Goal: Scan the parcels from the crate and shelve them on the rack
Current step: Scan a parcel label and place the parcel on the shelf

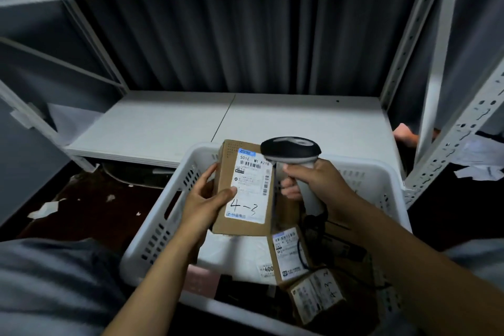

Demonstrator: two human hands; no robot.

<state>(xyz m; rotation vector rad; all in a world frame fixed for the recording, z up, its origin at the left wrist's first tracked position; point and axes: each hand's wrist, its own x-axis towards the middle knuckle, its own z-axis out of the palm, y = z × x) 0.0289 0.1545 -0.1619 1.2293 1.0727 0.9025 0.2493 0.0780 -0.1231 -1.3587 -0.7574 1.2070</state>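
Left hand [207,196] is gripping the parcel [245,191], thumb lying across its label, holding it above the crate's [174,199] far edge. Right hand [313,183] is clutching the scanner [291,153] by its handle, beside the parcel's top. Other parcels [289,256] are lying in the crate, with the rack [163,128] standing behind.

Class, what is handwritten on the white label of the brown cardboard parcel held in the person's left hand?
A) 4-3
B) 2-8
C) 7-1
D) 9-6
A: the white label on the brown cardboard parcel that the left hand grips bears a handwritten 4-3 under the printed barcodes.
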